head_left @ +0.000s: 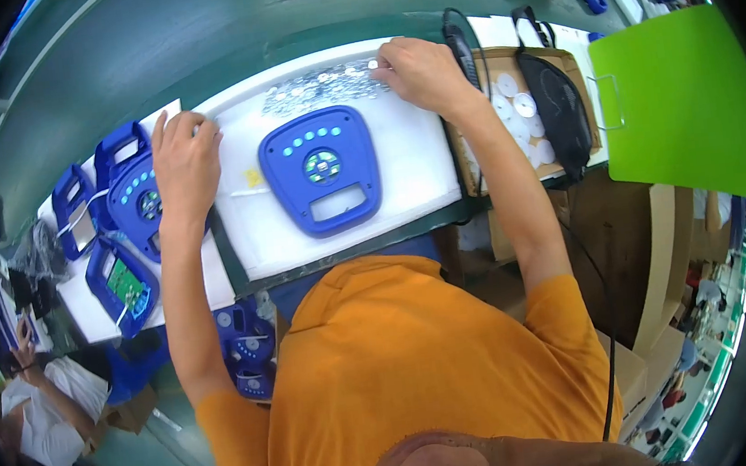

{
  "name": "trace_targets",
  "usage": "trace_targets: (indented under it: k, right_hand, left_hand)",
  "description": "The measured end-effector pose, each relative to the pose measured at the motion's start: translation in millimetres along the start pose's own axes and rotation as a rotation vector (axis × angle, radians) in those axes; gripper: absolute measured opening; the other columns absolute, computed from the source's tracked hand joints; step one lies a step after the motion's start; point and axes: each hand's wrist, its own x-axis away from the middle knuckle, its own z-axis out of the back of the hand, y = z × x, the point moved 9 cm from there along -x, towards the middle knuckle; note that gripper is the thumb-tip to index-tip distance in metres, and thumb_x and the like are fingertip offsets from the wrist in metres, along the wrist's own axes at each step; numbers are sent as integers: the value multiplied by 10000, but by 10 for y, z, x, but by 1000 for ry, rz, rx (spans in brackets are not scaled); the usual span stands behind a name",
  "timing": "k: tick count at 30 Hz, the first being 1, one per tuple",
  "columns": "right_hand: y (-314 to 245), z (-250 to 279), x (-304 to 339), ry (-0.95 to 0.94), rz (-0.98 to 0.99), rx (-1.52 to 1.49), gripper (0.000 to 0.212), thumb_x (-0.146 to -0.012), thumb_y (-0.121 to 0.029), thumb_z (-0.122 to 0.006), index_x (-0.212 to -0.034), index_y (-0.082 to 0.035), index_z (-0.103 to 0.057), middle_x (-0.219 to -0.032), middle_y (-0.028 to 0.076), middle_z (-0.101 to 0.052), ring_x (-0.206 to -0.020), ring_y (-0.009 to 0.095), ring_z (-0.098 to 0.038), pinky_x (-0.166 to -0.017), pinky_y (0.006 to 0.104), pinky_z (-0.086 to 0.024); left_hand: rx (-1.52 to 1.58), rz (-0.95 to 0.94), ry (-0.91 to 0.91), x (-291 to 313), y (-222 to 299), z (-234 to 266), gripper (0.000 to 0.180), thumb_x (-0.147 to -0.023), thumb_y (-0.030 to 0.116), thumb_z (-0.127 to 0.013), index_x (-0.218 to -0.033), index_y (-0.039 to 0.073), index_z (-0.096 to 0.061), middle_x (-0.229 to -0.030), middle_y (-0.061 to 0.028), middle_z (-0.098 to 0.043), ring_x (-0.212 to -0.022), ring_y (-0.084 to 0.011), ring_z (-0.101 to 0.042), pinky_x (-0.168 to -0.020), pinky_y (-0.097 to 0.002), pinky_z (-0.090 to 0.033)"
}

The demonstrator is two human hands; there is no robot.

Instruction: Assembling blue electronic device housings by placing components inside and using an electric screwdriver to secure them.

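A blue plastic housing [324,209] lies flat on the white padded work surface [421,170] in front of me. It has a row of small light-coloured round spots, a round opening with green parts showing and a rectangular cut-out handle. Beyond it many small shiny pieces [306,94] are spread out. My right hand [425,73] is at their right end, thumb and fingers pinched at a small shiny piece [374,65]. My left hand [187,165] is raised beside another blue housing [128,190], its fingers curled together; what they hold, if anything, is too small to name.
To the right stands a cardboard box [464,157] of white discs [519,116], with a black pouch [557,94] across it. A bright green panel [679,105] is farther right. An opened housing with a green circuit board [126,284] lies left. A person [49,408] sits at lower left.
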Motion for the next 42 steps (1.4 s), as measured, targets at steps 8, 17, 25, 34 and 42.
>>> trace_targets:
  k: [8,17,25,34,42]
  right_hand:
    - [167,22,11,-9,-64,-150,169,-1025,-210,-773,-1077,-50,-796,-1060,128,-809,-995,355,-779,-883,471,-611]
    - [243,-27,-21,22,-127,-311,188,-1005,-237,-764,-1015,-62,-829,-965,122,-825,-934,354,-795,-876,480,-625]
    - [218,215,222,195,-196,-628,252,-1081,-237,-791,-1072,14,-795,-866,36,-753,-757,112,-642,-710,297,-540]
    - [8,320,934,267,-309,-883,193,-1037,-190,-819,-1034,3,-809,-868,33,-771,-691,66,-600,-613,256,-454]
    - [-51,402,1204,304,-315,-773,133,-1009,-126,-827,-1025,6,-819,-897,53,-786,-698,91,-625,-604,267,-452]
  left_hand:
    - [-334,44,-160,-119,56,-292,130,-893,-44,-707,-930,0,-823,-1077,-116,-681,-1147,-293,-689,-1393,-588,-307]
    - [-367,26,-201,-96,0,-367,133,-924,-43,-710,-991,25,-802,-1083,-94,-696,-1165,-274,-693,-1407,-587,-281]
    - [289,37,-130,-392,302,-332,133,-1009,92,-771,-1128,40,-797,-1118,-140,-771,-1128,-365,-722,-1023,-472,-560]
    - [307,-41,-267,-643,419,-677,131,-973,92,-807,-1092,53,-842,-1109,-112,-787,-1098,-339,-731,-993,-451,-573]
    - [236,-197,-304,-693,510,-788,128,-890,96,-852,-1013,61,-857,-1044,-70,-795,-1026,-314,-727,-942,-442,-582]
